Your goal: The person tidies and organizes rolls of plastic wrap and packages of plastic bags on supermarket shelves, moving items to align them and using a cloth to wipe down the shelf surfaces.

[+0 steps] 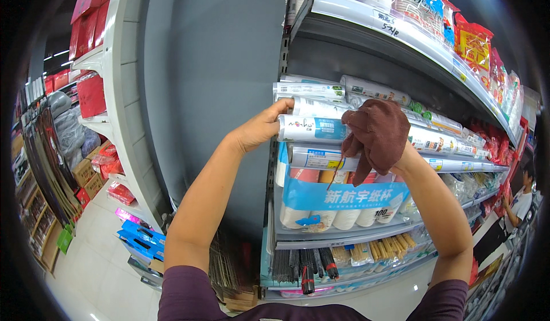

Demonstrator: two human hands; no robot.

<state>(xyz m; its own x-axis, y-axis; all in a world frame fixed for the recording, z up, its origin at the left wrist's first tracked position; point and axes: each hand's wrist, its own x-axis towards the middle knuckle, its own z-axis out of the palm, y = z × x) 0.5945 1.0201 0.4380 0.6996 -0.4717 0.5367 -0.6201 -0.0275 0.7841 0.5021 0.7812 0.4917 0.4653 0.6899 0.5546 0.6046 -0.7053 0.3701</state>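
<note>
Several plastic-wrapped white rolls (311,128) lie stacked lengthwise on a metal shelf before me. My left hand (262,125) is at their left end, its thumb and fingers around the end of a roll (318,106) just behind the front one. A bunched brown cloth (378,136) covers most of my right hand (403,159), so its fingers are hidden. Hand and cloth rest against the front roll, and a loose corner and a thread of the cloth hang over the shelf's price strip (320,159).
Beneath are a pack of paper cups (343,211) and bundled black skewers (307,269). The upper shelf's edge (386,22) juts out above my hands. A grey wall panel (215,84) stands at left, beside a white rack (122,63). A person (517,205) is at far right.
</note>
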